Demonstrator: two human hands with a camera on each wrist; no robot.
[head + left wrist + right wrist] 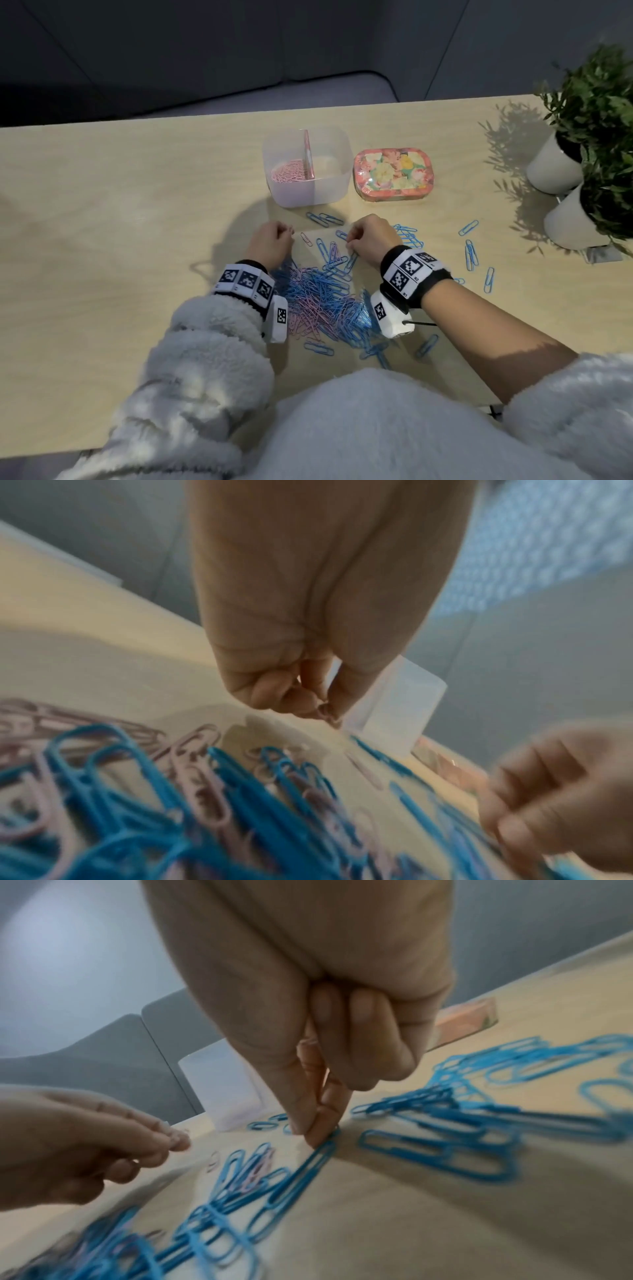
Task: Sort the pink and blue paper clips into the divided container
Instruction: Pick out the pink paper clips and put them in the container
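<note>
A heap of blue and pink paper clips [325,301] lies on the table between my wrists. Beyond it stands the clear divided container [329,195]; pink clips [287,173] fill its left compartment, left of the pink divider [308,154]. My left hand [286,233] hovers in front of the container with its fingers curled, and in the left wrist view this left hand [322,710] pinches a pink clip [325,712]. My right hand [351,246] is down on the table. Its thumb and forefinger pinch the end of a blue clip [318,1153], so the right hand [313,1131] touches the tabletop there.
A floral tin [392,173] sits right of the container. Two potted plants [582,144] in white pots stand at the right edge. Loose blue clips [471,253] are scattered to the right, and a single pink clip [306,238] lies between the hands.
</note>
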